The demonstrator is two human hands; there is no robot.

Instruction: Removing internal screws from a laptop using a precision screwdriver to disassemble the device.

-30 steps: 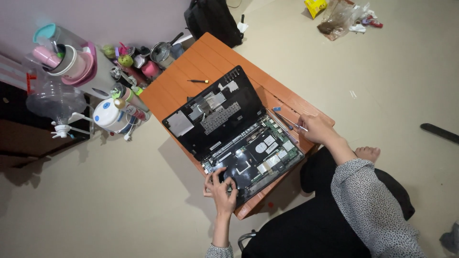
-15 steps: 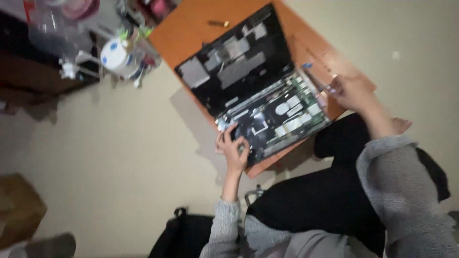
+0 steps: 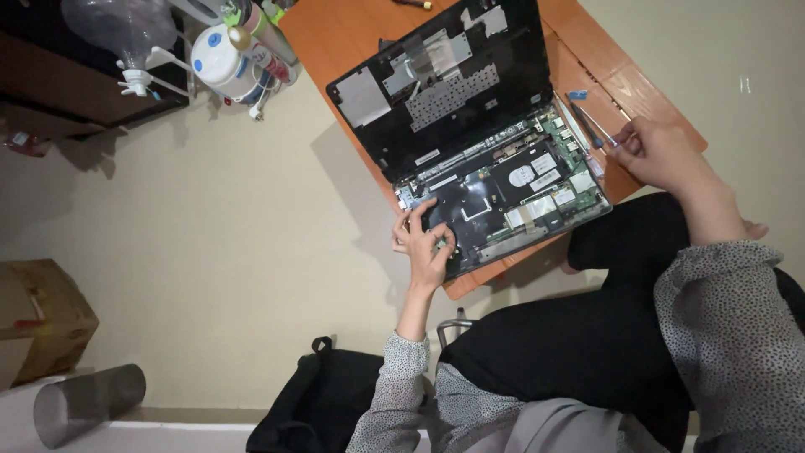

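Two hands at opened laptop (image 3: 495, 180) | left hand (image 3: 423, 243) spread, fingertips on its near-left corner | right hand (image 3: 658, 151) pinching screwdriver (image 3: 591, 122) beside its right edge | risk: tip slipping, scratching exposed circuit board.

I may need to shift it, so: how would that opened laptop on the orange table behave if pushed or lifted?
The laptop would probably slide as one stiff piece. Its circuit boards lie bare, so it is likely fragile to touch. The left hand rests on its corner, near the table edge, so a push might tip it off.
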